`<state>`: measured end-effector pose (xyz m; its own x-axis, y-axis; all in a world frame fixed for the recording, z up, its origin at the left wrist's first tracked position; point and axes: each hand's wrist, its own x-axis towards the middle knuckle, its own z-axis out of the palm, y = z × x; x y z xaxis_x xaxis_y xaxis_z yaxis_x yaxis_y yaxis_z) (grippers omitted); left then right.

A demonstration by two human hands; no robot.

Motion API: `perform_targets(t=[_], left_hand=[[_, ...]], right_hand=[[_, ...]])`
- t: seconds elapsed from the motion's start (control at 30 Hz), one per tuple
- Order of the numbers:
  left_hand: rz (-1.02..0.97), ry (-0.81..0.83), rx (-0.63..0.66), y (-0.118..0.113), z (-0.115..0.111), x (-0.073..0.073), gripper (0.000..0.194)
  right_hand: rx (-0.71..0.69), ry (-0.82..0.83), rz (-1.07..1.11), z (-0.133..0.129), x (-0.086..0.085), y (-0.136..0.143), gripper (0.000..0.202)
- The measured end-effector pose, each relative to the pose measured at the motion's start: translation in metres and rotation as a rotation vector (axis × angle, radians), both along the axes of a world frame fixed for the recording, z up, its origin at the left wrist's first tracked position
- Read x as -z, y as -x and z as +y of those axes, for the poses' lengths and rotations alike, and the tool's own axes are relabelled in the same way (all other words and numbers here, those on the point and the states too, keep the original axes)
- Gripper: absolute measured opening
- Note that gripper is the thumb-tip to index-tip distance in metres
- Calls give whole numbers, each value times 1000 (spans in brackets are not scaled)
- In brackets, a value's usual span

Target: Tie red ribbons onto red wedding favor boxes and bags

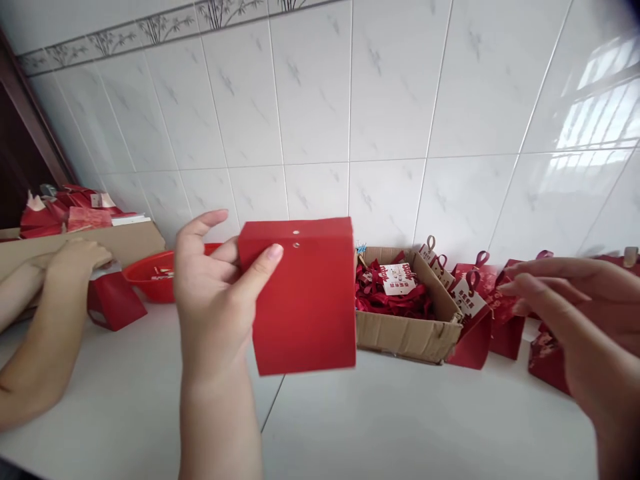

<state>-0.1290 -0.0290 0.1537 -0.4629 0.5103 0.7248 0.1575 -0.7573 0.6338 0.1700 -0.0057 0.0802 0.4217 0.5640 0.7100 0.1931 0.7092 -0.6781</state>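
Observation:
My left hand grips a red paper gift box upright in front of me, thumb on its near face and the other fingers behind or beside its left edge. Two small holes show near its folded top. At the right, my right hand is raised, apart from the box, with thumb and forefinger tips close together. Whether anything is pinched there I cannot make out. Behind it stand several red gift boxes with ribbon loops and white tags.
A cardboard box holds red ribbons and a white printed tag. Left of it is a red plastic basin. Another person's arms reach by a red box and a carton. The tiled wall bounds the white table.

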Motion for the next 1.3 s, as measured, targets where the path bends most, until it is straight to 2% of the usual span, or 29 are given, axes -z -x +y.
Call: perform_targets(t=[0.07,0.13,0.23,0.33,0.47,0.57,0.67,0.73,0.9,1.0,1.07,1.17,1.3], left_hand=[[26,42,80,-18,0,2,51],[78,72,164,-37,3,7,49],[146,52,274,-63,9,18,50],[157,-8,318,-82,13,28,51],[176,-39,322,-92,15,34,53],[214,86,363,-90,15,32,51],[231,237,445,-86,17,31,40],[200,259,464,-85,18,31,37],[181,204,311,-90,21,35,47],[287,244,244,-92,23,36,23],[362,293,236,-91,27,36,18],[355,393,294,-88,33,37,23],[221,456,444,-88,39,42,26]], right_hand=[[-65,52,-81,3,-19,25,24],[-212,106,-132,0,-26,44,33],[-406,134,-81,-5,-21,61,46],[-511,65,57,-4,-16,68,39],[-509,-10,114,1,-15,65,31],[-485,-23,112,4,-18,56,34],[-461,-37,88,4,-20,49,37],[-452,-46,72,4,-20,47,38],[-542,64,87,10,-17,50,34],[-539,128,129,17,-14,52,29],[-519,136,157,21,-13,53,23],[-527,141,168,23,-13,54,20],[-518,124,159,21,-12,57,19]])
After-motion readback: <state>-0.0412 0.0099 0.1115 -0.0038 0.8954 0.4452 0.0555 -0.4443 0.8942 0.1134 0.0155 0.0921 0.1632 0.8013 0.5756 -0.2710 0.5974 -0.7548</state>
